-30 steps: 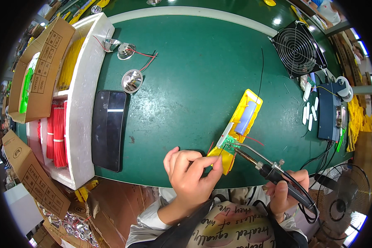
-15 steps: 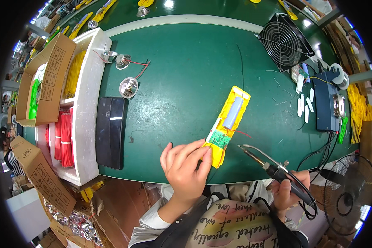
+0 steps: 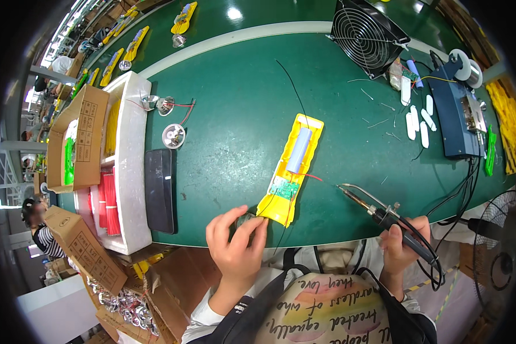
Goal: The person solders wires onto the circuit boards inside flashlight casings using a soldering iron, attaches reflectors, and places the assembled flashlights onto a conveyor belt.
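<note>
A yellow plastic housing [image 3: 309, 157] lies open-side up on the green bench, tilted slightly. Inside it sit a lilac cylindrical battery cell [image 3: 300, 150] and a small green circuit board [image 3: 285, 188]. A black wire runs out past its far end, and a red wire sticks out to the right. My left hand [image 3: 238, 246] is at the housing's near left corner, fingers curled and drawn together; a dark, shiny bit shows between them, too small to name. My right hand [image 3: 404, 243] grips a soldering iron [image 3: 378, 214], its tip pointing at the housing but apart from it.
Three shiny reflector cups [image 3: 174, 136] and a black phone [image 3: 160, 192] lie left, beside a white foam box [image 3: 133, 166] of red and yellow wires. On the right are white strips [image 3: 424, 135], a blue soldering station [image 3: 450, 114] with a solder reel, and a black fan [image 3: 368, 37].
My left hand has moved from the board's side to the housing's near corner. The view has shifted, and the housing stands more upright in it. The iron stays in my right hand.
</note>
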A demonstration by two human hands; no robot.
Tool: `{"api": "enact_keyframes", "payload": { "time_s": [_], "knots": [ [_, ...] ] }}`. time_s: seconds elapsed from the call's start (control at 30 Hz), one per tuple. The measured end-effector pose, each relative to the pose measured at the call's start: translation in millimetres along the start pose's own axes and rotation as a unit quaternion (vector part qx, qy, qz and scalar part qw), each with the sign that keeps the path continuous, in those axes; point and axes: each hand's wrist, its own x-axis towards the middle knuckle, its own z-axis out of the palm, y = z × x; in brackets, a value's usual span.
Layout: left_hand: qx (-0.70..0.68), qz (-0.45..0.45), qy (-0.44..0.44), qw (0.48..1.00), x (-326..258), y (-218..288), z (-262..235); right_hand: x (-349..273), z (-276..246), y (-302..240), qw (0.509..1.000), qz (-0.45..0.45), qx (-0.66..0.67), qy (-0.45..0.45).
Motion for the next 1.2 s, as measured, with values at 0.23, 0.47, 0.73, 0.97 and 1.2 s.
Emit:
{"api": "enact_keyframes", "payload": {
  "time_s": [0.23,0.47,0.73,0.97,1.2],
  "knots": [
    [0.037,0.096,-0.080,0.991,12,-8,-18,1,-9,4,0.998,0.035,0.044,0.003],
    [-0.028,0.112,-0.170,0.979,44,-13,-32,-2,-13,7,0.998,0.030,0.062,-0.004],
    [0.023,0.075,-0.223,0.972,53,-4,-30,-3,-21,10,0.998,0.031,0.056,0.003],
    [0.088,0.158,-0.108,0.977,12,-2,-24,-1,-21,12,0.998,0.027,0.064,-0.002],
    [0.128,0.183,-0.151,0.963,11,-2,-21,-5,-20,10,0.999,0.021,0.037,0.018]
  ]
}}
